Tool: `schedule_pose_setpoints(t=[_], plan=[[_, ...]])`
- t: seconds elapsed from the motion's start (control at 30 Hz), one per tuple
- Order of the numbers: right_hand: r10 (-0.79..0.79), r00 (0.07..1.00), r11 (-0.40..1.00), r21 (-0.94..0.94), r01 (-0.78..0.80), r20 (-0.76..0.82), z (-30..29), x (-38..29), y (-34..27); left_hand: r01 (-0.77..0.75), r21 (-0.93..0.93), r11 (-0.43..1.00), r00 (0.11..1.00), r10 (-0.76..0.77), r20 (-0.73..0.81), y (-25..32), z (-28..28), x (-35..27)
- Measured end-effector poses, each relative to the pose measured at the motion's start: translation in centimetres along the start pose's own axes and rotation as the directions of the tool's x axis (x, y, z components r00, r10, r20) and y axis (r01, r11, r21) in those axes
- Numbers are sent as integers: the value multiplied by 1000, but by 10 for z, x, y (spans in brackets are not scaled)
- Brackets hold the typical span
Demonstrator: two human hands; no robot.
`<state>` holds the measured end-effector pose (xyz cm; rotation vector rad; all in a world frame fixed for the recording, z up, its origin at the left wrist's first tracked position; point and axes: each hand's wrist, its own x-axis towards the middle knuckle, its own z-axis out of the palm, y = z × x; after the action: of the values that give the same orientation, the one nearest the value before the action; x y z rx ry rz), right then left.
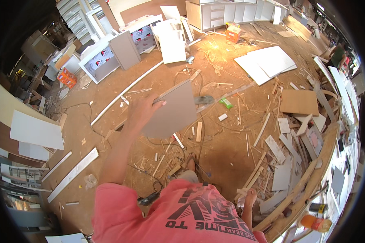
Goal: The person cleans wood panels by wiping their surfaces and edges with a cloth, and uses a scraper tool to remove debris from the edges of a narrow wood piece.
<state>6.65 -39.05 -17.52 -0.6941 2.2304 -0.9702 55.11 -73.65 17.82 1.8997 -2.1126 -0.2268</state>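
Note:
My left hand [144, 111] grips a flat grey-brown board [173, 114] by its upper left edge, the thumb on its near face. The board hangs tilted above the dusty brown floor. Low on the right, beside my red shirt, is my right hand [250, 197]; it is near a crumpled pale thing [241, 199], and whether it holds this cannot be told. A dark corded power tool [149, 199] lies at my left side, partly hidden by the shirt.
Offcuts [284, 148] pile up at the right beside a long wooden beam [307, 173]. White panels [267, 63] lie ahead on the floor, near a long white strip [127, 91] and loose cables. Cabinet carcasses [102, 62] stand at the back. A person [338, 56] is at the far right.

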Motion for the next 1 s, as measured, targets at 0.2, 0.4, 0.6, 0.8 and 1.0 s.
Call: schedule_pose_setpoints(t=[0.2, 0.4, 0.6, 0.8, 1.0], plan=[[121, 992, 992, -38, -120, 27, 39, 64, -70, 36, 62, 997, 998, -32, -53, -80, 22, 63], [28, 995, 999, -36, -25, 97, 105, 159, -155, 91, 15, 996, 993, -90, -73, -123, 14, 100], [-87, 956, 985, -116, 124, 281, 198, 246, -233, 289, 10, 957, 957, -289, -30, -147, 9, 125], [-84, 893, 976, -144, 164, 443, 275, 314, -290, 402, -110, 909, 913, -407, -23, -164, 15, 188], [-82, 863, 934, -264, 242, 499, 341, 358, -393, 428, 8, 904, 901, -426, -76, -201, 23, 275]])
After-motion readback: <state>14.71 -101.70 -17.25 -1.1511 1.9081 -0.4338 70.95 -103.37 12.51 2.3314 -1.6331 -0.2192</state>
